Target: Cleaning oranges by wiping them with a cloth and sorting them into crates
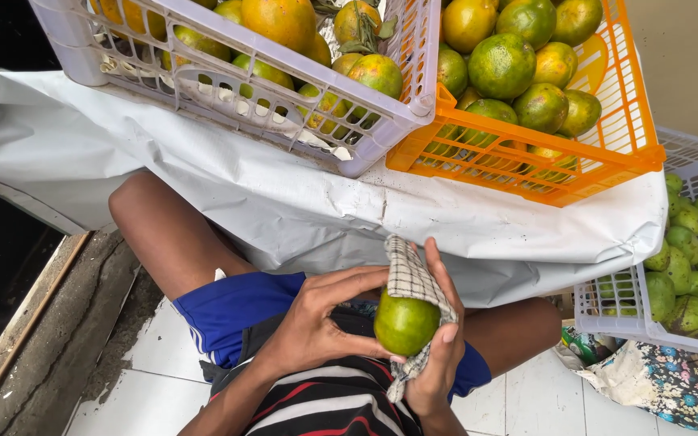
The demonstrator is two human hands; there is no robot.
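You have a green citrus fruit cupped over your lap, just above your striped shirt and blue shorts, and it looks like a firm, round thing with some weight to it, probably with a smooth, slightly waxy rind that could slide if you only pinch it. A wrap of the whole palm round its widest part seems the safest hold, and the checked cloth between skin and rind should add grip rather than take it away; the cloth itself is limp and light and will bunch wherever you press. Your right hand is curled round the far side of the fruit with the cloth draped over its fingers, the thumb tip pressing the lower front of the rind, so it is closed on fruit and cloth together. Your left hand lies against the near side, fingers half bent, the forefinger stretched along the top to the cloth's edge and the thumb under the fruit, steadying more than clamping. In front of your knees a white sheet covers the counter, which carries a pale crate and an orange crate of similar fruit, with a third crate of greener fruit low to your right
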